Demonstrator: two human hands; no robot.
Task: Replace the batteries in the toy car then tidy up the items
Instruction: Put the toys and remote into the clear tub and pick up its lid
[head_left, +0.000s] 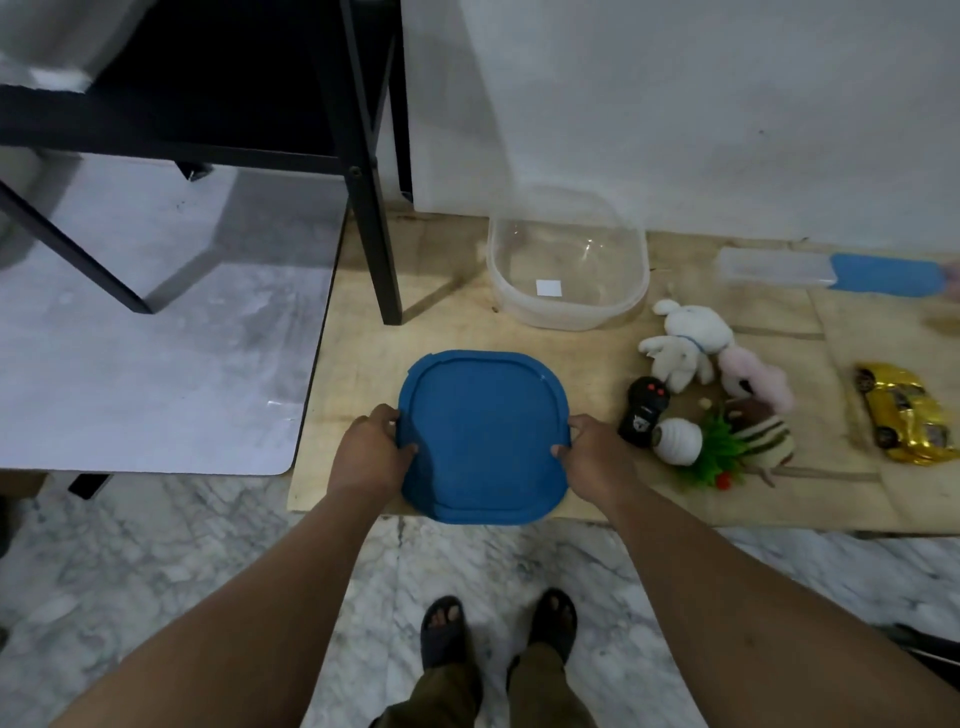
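Here both hands (371, 452) (597, 452) grip blue lid (480, 436); clear tub (569, 306) open.

The blue-capped clear case (831, 270) is blurred and partly cut off at the right edge.

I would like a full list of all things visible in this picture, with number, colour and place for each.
lid: 1, blue, near table edge
container: 1, clear, empty, behind lid
toy car: 1, gold, far right
remote control: 1, black, right of lid
plush toys: several, white, pink, striped, beside remote control
small box: 1, clear with blue lid, back right
black frame: 1, back left
left hand: grips lid's left edge
right hand: grips lid's right edge
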